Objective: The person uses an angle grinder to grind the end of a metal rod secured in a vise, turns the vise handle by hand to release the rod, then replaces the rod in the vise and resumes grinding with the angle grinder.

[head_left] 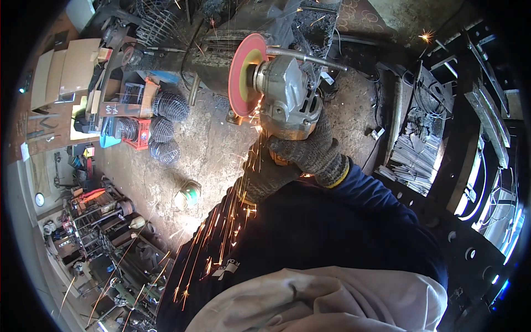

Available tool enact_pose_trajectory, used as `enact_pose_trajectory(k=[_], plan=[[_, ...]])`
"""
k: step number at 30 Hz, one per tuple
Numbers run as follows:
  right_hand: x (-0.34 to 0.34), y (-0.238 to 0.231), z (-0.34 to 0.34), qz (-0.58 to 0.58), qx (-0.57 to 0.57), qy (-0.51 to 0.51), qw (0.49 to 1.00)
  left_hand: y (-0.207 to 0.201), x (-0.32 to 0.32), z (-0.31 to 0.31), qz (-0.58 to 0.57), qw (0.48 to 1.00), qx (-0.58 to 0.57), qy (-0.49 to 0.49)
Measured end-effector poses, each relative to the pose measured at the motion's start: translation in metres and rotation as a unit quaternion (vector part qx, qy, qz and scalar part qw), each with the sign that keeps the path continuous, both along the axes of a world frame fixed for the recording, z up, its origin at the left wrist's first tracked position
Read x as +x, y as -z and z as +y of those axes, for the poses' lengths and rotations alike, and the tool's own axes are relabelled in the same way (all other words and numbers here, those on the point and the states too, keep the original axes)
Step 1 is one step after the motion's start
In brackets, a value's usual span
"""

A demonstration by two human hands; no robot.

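Note:
An angle grinder (289, 98) with a grey metal head is raised in front of me. Its red disc (240, 77) has a yellow centre, and orange sparks stream from its lower edge down past my left sleeve. My right hand (316, 148), in a grey knitted glove with a yellow cuff edge, is wrapped around the grinder's body. Lower down, my left hand (266, 180), also gloved, closes on the grinder from below; its fingers are partly hidden. Behind the head a metal rod (312, 58) with a threaded end sticks out to the right, close to the disc.
A dark workbench (213, 66) stands ahead. Wire coils (168, 106) and a red crate (141, 134) sit on the floor to the left, near cardboard boxes (77, 66). Bundled metal strips (416, 149) lie at right. Machinery (105, 221) fills the lower left.

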State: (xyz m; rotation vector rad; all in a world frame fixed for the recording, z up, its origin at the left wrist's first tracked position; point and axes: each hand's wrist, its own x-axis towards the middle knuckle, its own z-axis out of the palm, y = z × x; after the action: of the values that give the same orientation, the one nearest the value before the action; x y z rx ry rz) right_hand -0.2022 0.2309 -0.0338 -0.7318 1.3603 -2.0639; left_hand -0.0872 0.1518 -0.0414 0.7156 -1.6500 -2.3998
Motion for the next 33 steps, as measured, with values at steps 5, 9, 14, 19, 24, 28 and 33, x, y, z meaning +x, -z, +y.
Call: enact_pose_trajectory(k=[5, 9, 14, 19, 24, 28, 33], plan=[[-0.002, 0.001, -0.002, -0.006, -0.010, 0.027, 1.000, -0.016, -0.006, -0.012, -0.008, 0.963, -0.251, 0.097], [-0.006, -0.006, -0.002, -0.021, -0.020, 0.007, 1.000, -0.018, -0.002, -0.015, -0.049, 0.935, -0.342, 0.079], [-0.002, -0.001, 0.000, 0.031, 0.036, 0.010, 0.999, 0.055, 0.014, -0.021, 0.009, 0.981, -0.190, 0.038], [-0.001, -0.002, 0.000, 0.004, -0.032, 0.002, 0.999, 0.013, -0.001, -0.011, -0.006, 0.959, -0.273, 0.073], [-0.001, 0.004, 0.000, 0.005, -0.023, -0.011, 1.000, -0.019, -0.010, 0.003, -0.007, 0.932, -0.358, 0.060], [-0.001, -0.001, 0.000, -0.028, -0.026, -0.004, 0.999, 0.008, -0.003, -0.014, 0.001, 0.956, -0.285, 0.066], [-0.002, -0.004, 0.001, -0.033, -0.012, -0.010, 0.999, 0.029, 0.004, -0.016, -0.008, 0.987, -0.158, 0.042]])
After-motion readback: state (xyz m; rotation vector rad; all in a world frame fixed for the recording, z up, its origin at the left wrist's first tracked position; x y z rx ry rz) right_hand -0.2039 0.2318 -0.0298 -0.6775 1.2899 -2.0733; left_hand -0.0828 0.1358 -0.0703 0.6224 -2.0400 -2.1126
